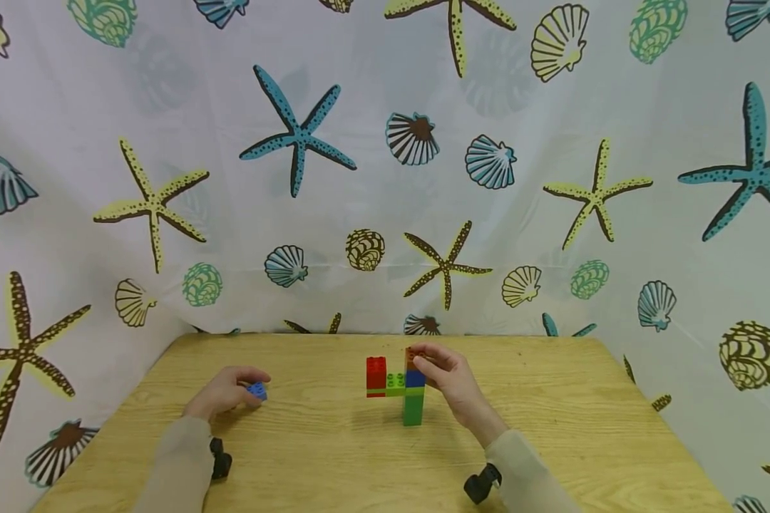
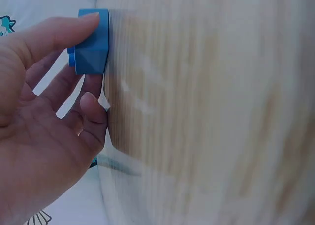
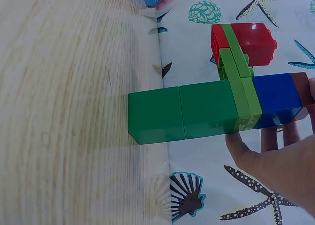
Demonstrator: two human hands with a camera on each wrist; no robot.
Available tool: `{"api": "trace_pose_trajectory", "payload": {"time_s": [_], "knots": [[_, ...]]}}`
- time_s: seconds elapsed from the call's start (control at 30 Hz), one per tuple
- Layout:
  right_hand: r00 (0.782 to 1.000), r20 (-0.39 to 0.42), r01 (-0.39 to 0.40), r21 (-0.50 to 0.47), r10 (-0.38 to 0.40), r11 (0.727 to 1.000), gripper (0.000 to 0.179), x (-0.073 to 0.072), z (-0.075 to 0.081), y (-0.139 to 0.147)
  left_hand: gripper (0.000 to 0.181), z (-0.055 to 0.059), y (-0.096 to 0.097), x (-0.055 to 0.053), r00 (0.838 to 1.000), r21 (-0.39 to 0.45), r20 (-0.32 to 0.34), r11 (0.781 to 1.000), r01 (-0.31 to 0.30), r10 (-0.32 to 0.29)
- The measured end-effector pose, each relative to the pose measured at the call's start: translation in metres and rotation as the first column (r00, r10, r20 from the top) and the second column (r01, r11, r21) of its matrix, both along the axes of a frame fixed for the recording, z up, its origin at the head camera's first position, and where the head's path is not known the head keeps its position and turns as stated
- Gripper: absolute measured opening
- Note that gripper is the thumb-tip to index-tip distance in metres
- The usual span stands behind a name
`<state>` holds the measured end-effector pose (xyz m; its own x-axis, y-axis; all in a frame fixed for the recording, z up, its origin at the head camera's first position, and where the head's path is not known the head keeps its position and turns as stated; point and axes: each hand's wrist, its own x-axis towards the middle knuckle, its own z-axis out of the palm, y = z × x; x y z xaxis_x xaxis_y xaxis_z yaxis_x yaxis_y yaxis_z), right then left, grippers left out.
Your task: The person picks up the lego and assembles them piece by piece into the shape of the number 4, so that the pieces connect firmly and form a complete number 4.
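My left hand (image 1: 227,390) pinches a light blue toy brick (image 1: 257,390) at the left of the table, thumb on one face and fingers behind. Seen from the left wrist, this blue brick (image 2: 92,43) lies right at the wood, its studs facing the palm. My right hand (image 1: 452,381) grips the orange-brown brick (image 1: 412,358) on top of an upright brick tower. Below that come a dark blue brick (image 3: 279,99), lime green pieces (image 3: 243,99) and two dark green bricks (image 3: 182,112). The lime pieces reach out sideways and carry a red brick (image 1: 376,370).
A wooden table (image 1: 321,456) spreads under both hands. Behind and beside it hangs a white curtain (image 1: 359,206) printed with starfish and shells. Black wrist cameras (image 1: 481,484) sit on both forearms.
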<state>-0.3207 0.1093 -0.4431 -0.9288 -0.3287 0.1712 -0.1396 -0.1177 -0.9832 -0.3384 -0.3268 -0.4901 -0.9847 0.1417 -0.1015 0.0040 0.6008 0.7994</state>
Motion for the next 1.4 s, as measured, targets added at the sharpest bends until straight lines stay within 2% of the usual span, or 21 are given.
{"api": "trace_pose_trajectory", "payload": {"time_s": [0.3, 0.47, 0.63, 0.73, 0.9, 1.0, 1.13, 1.23, 1.4], "knots": [[1.0, 0.001, 0.009, 0.004, -0.009, 1.0, 0.042, 0.0, 0.001, 0.0, 0.05, 0.003, 0.004, -0.001, 1.0, -0.039, -0.004, 0.999, -0.01, 0.01], [1.0, 0.008, 0.015, 0.004, -0.015, 1.0, 0.042, 0.002, 0.0, -0.001, 0.05, 0.006, 0.012, 0.001, 0.999, 0.042, -0.013, 0.999, 0.03, -0.029], [0.999, 0.021, 0.033, 0.014, -0.033, 0.999, 0.042, 0.003, -0.001, -0.001, 0.05, 0.009, 0.027, 0.003, 0.996, 0.108, -0.074, 0.992, 0.057, -0.049], [0.999, 0.021, 0.033, 0.016, -0.033, 0.999, 0.041, 0.003, -0.001, -0.001, 0.05, 0.011, 0.036, 0.003, 0.991, 0.104, -0.117, 0.991, 0.079, -0.066], [1.0, 0.014, 0.018, 0.014, -0.018, 1.0, 0.042, 0.002, -0.001, -0.002, 0.045, 0.016, 0.049, 0.006, 0.982, 0.096, -0.178, 0.992, 0.081, -0.063], [1.0, 0.004, 0.017, 0.017, -0.017, 1.0, 0.041, 0.001, 0.001, -0.002, 0.045, 0.022, 0.058, 0.005, 0.977, 0.121, -0.207, 0.989, 0.083, -0.056], [1.0, 0.007, 0.019, 0.021, -0.019, 1.0, 0.04, 0.0, 0.001, -0.002, 0.047, 0.03, 0.069, 0.006, 0.972, 0.171, -0.231, 0.983, 0.072, -0.031], [1.0, 0.018, 0.025, 0.026, -0.025, 0.999, 0.039, 0.001, 0.0, -0.002, 0.048, 0.034, 0.078, 0.007, 0.975, 0.208, -0.219, 0.976, 0.065, -0.018], [1.0, 0.005, 0.021, 0.015, -0.021, 1.0, 0.04, 0.002, 0.0, -0.001, 0.046, 0.041, 0.093, 0.008, 0.974, 0.213, -0.221, 0.972, 0.101, -0.053]]}}
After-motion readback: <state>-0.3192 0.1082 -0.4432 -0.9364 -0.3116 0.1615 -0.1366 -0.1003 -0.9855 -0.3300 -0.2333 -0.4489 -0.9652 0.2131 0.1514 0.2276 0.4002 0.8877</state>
